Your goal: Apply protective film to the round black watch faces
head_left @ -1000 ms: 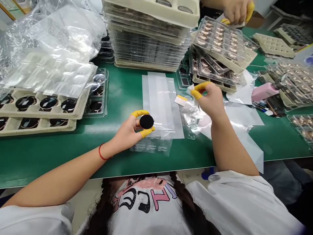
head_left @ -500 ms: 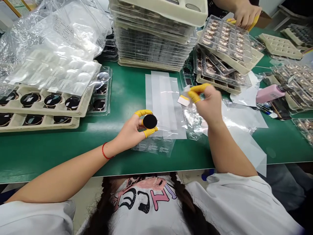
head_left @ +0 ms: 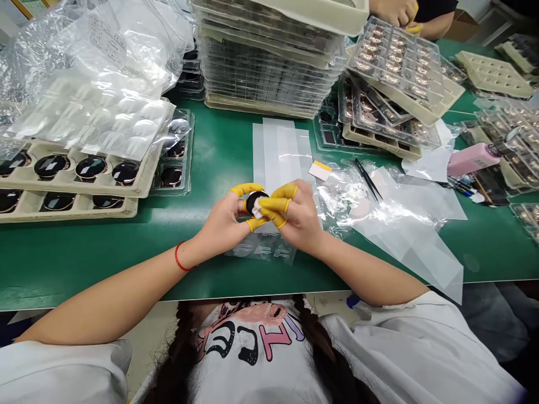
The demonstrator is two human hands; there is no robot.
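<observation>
The right hand [head_left: 295,216] has come in and now pinches a small white wipe [head_left: 256,209] against the round black disc [head_left: 254,202], which the left hand [head_left: 221,221] grips by its rim (yellow finger cots [head_left: 252,224] on both). The disc sits above the green tabletop [head_left: 84,269], with slim black tweezers [head_left: 368,179] lying on crumpled clear plastic [head_left: 404,216] nearby to the right.

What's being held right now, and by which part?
The left hand grips a black round disc by its rim, between yellow-capped fingers. The right hand holds a small white piece against the disc's face.
</observation>
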